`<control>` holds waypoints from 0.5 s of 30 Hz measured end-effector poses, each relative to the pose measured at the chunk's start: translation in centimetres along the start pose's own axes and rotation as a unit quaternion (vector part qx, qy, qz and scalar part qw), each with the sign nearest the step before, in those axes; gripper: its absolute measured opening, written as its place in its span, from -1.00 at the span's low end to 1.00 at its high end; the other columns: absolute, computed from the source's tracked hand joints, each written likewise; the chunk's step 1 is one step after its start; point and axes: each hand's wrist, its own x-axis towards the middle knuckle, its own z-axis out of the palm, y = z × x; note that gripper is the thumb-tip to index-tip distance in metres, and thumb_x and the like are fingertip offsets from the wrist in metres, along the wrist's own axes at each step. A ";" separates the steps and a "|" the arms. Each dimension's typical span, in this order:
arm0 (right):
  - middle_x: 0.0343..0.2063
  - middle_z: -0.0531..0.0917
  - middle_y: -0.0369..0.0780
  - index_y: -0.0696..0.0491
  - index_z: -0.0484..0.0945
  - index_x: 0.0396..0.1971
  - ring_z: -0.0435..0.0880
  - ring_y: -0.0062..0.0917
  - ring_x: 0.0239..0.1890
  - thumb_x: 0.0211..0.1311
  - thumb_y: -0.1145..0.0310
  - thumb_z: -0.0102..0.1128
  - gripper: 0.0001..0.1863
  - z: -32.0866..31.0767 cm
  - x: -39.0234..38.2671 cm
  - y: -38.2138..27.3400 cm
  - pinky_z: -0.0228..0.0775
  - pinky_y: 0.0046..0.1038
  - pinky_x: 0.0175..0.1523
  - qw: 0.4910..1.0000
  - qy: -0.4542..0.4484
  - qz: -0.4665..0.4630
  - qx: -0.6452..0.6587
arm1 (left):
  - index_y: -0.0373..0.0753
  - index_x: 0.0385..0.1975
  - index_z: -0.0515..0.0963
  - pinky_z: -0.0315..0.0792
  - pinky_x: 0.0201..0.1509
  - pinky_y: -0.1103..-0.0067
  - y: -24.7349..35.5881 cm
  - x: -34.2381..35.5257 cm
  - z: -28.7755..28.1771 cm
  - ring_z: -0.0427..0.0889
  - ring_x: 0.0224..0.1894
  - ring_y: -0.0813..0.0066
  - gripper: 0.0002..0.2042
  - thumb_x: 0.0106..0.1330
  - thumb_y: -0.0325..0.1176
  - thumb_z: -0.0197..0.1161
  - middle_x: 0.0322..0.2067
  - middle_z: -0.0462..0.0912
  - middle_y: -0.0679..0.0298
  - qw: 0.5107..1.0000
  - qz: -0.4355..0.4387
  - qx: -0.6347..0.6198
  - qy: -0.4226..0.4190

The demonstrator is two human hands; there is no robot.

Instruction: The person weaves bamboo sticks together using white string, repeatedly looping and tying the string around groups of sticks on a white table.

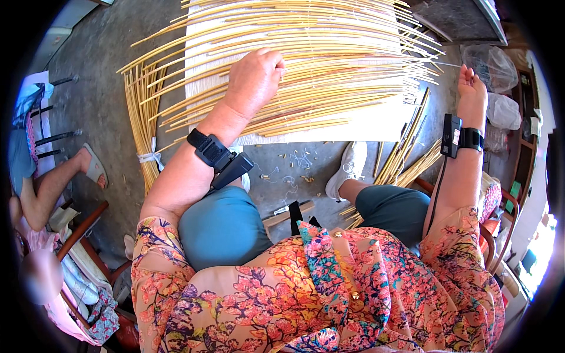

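Thin yellow-brown reed stalks (329,73) lie side by side across a white table (371,128), joined by rows of fine stitching. Over their left half is my left hand (256,79), closed, thumb and forefinger pinched near the stalks; whatever it pinches is too small to make out. Beyond the stalks' right ends, my right hand (472,88) is raised with its fingertips closed on a thin pale thread (450,64). That thread stretches from the stalk ends to my fingers. Both wrists carry black strapped devices.
A tied bundle of stalks (141,117) leans left of the table, and more loose stalks (406,147) stand at its right. Scraps of thread and cut pieces (300,159) litter the floor by my shoes. Another person (53,188) sits at far left. Clear plastic bags (503,112) hang right.
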 end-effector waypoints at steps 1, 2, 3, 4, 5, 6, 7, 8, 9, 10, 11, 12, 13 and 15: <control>-0.20 0.36 -0.11 0.37 0.24 -0.26 0.44 -0.46 -0.13 0.30 0.66 -0.25 -0.91 -0.5 0.0 0.2 0.42 -0.46 0.16 1.000 -0.001 0.002 0.001 | -0.23 -0.50 0.53 0.45 -0.36 0.45 0.0 -0.1 -0.1 0.57 -0.40 0.24 -0.95 0.09 -0.43 0.24 -0.50 0.59 0.22 1.000 0.000 0.002 0.000; -0.19 0.35 -0.11 0.39 0.23 -0.25 0.43 -0.46 -0.11 0.30 0.66 -0.26 -0.90 -1.1 -0.2 0.3 0.41 -0.46 0.17 1.000 -0.008 0.010 -0.024 | -0.23 -0.50 0.53 0.45 -0.36 0.45 -0.1 -0.1 -0.2 0.57 -0.40 0.24 -0.95 0.09 -0.43 0.24 -0.50 0.59 0.22 1.000 0.001 0.003 0.000; -0.18 0.34 -0.10 0.40 0.22 -0.24 0.43 -0.45 -0.10 0.29 0.67 -0.27 -0.88 -1.7 -0.2 0.6 0.40 -0.45 0.18 0.999 -0.014 0.019 -0.049 | -0.23 -0.50 0.53 0.45 -0.36 0.45 -0.2 -0.3 -0.2 0.57 -0.40 0.24 -0.95 0.09 -0.43 0.24 -0.50 0.59 0.22 1.000 -0.001 0.005 0.000; -0.19 0.34 -0.09 0.41 0.21 -0.23 0.43 -0.45 -0.11 0.28 0.67 -0.27 -0.88 -2.9 0.5 1.2 0.39 -0.45 0.19 0.999 0.007 0.034 0.015 | -0.23 -0.50 0.52 0.44 -0.36 0.45 0.0 -0.1 -0.1 0.57 -0.40 0.24 -0.95 0.09 -0.44 0.23 -0.50 0.58 0.22 1.000 0.000 0.002 -0.001; -0.19 0.34 -0.09 0.41 0.21 -0.23 0.43 -0.45 -0.11 0.28 0.67 -0.27 -0.88 -3.1 0.8 1.7 0.39 -0.45 0.19 0.999 0.007 0.035 0.015 | -0.23 -0.51 0.52 0.44 -0.36 0.45 0.0 -0.2 -0.1 0.57 -0.40 0.25 -0.96 0.09 -0.44 0.23 -0.50 0.58 0.23 1.000 -0.001 0.003 -0.003; -0.19 0.34 -0.09 0.41 0.21 -0.23 0.43 -0.45 -0.12 0.28 0.66 -0.27 -0.87 -3.2 1.0 2.1 0.39 -0.45 0.19 0.999 0.018 0.036 0.032 | -0.23 -0.51 0.52 0.44 -0.36 0.45 0.0 -0.2 -0.2 0.57 -0.40 0.25 -0.96 0.09 -0.44 0.23 -0.50 0.58 0.23 1.000 -0.002 0.003 -0.004; -0.20 0.34 -0.09 0.41 0.21 -0.22 0.44 -0.45 -0.13 0.28 0.66 -0.26 -0.87 -3.3 1.1 2.7 0.39 -0.45 0.19 0.998 0.027 0.040 0.050 | -0.23 -0.51 0.51 0.44 -0.37 0.45 0.0 -0.3 -0.4 0.57 -0.41 0.25 -0.95 0.09 -0.44 0.22 -0.50 0.57 0.23 1.000 -0.001 0.003 -0.004; -0.19 0.33 -0.09 0.39 0.21 -0.21 0.43 -0.45 -0.16 0.29 0.65 -0.27 -0.87 -4.1 1.3 3.3 0.44 -0.43 0.14 0.999 0.002 0.021 0.027 | -0.23 -0.52 0.50 0.43 -0.37 0.46 0.1 -0.2 -0.5 0.56 -0.41 0.25 -0.95 0.09 -0.44 0.22 -0.50 0.56 0.23 1.000 0.003 0.000 -0.004; -0.19 0.33 -0.09 0.39 0.21 -0.21 0.43 -0.45 -0.16 0.29 0.65 -0.27 -0.87 -5.4 2.0 4.1 0.44 -0.43 0.14 0.999 0.003 0.021 0.026 | -0.23 -0.52 0.50 0.43 -0.37 0.46 0.1 -0.2 -0.4 0.56 -0.41 0.25 -0.95 0.09 -0.44 0.22 -0.50 0.56 0.23 1.000 0.004 -0.001 -0.004; -0.25 0.36 -0.10 0.36 0.22 -0.24 0.44 -0.46 -0.24 0.30 0.64 -0.25 -0.90 -7.2 3.1 4.9 0.48 -0.42 0.06 0.997 0.029 0.048 0.050 | -0.23 -0.52 0.49 0.43 -0.38 0.46 0.1 0.0 -0.3 0.56 -0.42 0.24 -0.95 0.09 -0.44 0.22 -0.51 0.56 0.23 1.000 0.018 -0.006 -0.003; -0.30 0.38 -0.12 0.33 0.24 -0.27 0.45 -0.47 -0.31 0.30 0.64 -0.24 -0.92 -7.3 3.4 5.2 0.53 -0.41 -0.03 0.993 0.050 0.078 0.078 | -0.22 -0.52 0.48 0.42 -0.39 0.46 0.0 -0.1 -0.4 0.55 -0.43 0.24 -0.95 0.09 -0.45 0.22 -0.51 0.55 0.23 1.000 0.029 -0.007 -0.001; -0.30 0.38 -0.12 0.33 0.24 -0.27 0.45 -0.47 -0.31 0.30 0.64 -0.24 -0.92 -7.8 3.3 5.2 0.53 -0.41 -0.03 0.992 0.050 0.079 0.079 | -0.22 -0.52 0.48 0.42 -0.39 0.46 -0.1 -0.1 -0.4 0.55 -0.43 0.24 -0.95 0.09 -0.45 0.22 -0.51 0.55 0.23 1.000 0.028 -0.005 -0.002; -0.30 0.40 -0.19 0.35 0.30 -0.28 0.45 -0.56 -0.26 0.14 0.69 -0.24 -0.84 -7.2 2.6 4.8 0.42 -0.60 -0.06 0.997 0.010 0.078 0.017 | -0.22 -0.52 0.48 0.42 -0.39 0.45 -0.3 -0.4 -0.7 0.55 -0.43 0.24 -0.95 0.08 -0.45 0.22 -0.51 0.54 0.23 1.000 0.024 -0.001 -0.007; -0.33 0.42 -0.28 0.32 0.38 -0.36 0.43 -0.70 -0.26 -0.01 0.70 -0.23 -0.79 -7.3 2.6 3.1 0.23 -0.81 -0.15 0.988 -0.054 0.039 -0.139 | -0.22 -0.52 0.48 0.41 -0.39 0.45 -0.4 -0.5 -0.8 0.54 -0.43 0.23 -0.95 0.08 -0.46 0.21 -0.51 0.54 0.23 1.000 0.024 0.000 -0.011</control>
